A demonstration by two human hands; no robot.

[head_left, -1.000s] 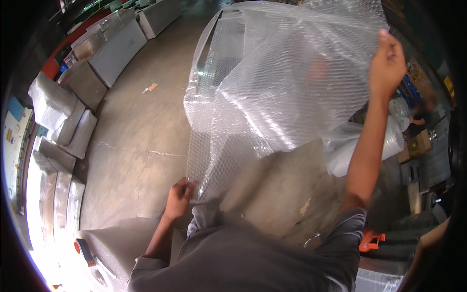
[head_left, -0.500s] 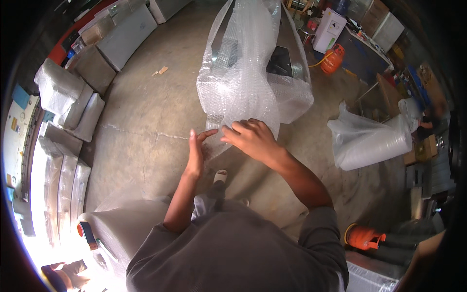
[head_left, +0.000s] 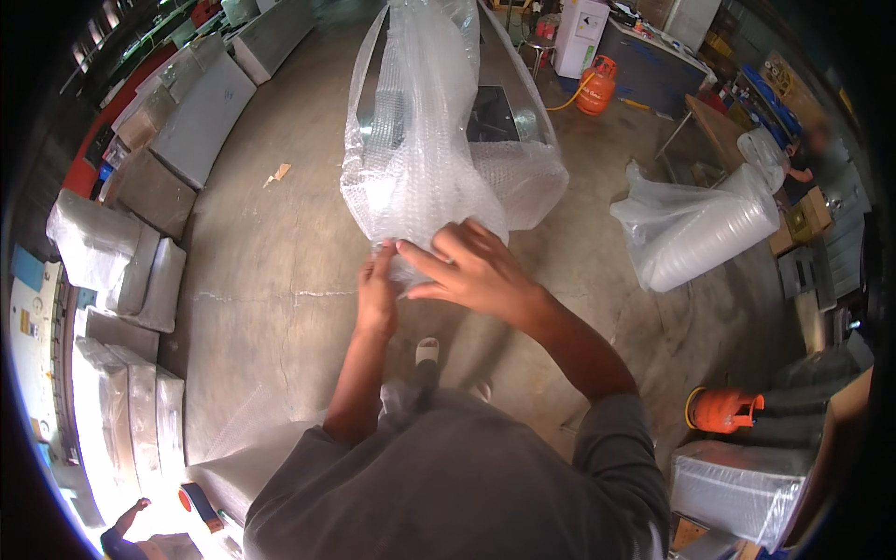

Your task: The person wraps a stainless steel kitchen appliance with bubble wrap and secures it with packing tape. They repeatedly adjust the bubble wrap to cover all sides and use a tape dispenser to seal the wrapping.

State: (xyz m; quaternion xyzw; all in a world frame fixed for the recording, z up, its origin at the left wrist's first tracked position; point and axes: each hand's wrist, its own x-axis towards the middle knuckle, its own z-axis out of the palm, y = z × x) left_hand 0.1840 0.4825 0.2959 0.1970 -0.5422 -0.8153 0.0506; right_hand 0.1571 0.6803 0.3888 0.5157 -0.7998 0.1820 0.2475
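A long sheet of clear bubble wrap (head_left: 429,140) runs over a large long item in front of me. A dark glossy panel (head_left: 492,114) of that item shows beside the sheet. My left hand (head_left: 377,297) is closed at the near end of the wrap, its fingers pointing up and gripping the edge. My right hand (head_left: 478,273) bends across from the right, index finger reaching to the left fingertips. Its fingers are curled on the same edge, with a bunched bit of wrap between the two hands.
A big bubble wrap roll (head_left: 714,233) lies on the floor at right. Orange gas cylinders (head_left: 595,86) stand at far right and near right. Wrapped furniture pieces (head_left: 126,411) line the left side. Another roll (head_left: 247,467) sits by my left elbow. People appear at the right and lower-left edges.
My hands have come together at the wrap's near edge, the right index finger now meeting the left fingertips. My left fingers have closed up. The surroundings have shifted in the view as my head moved.
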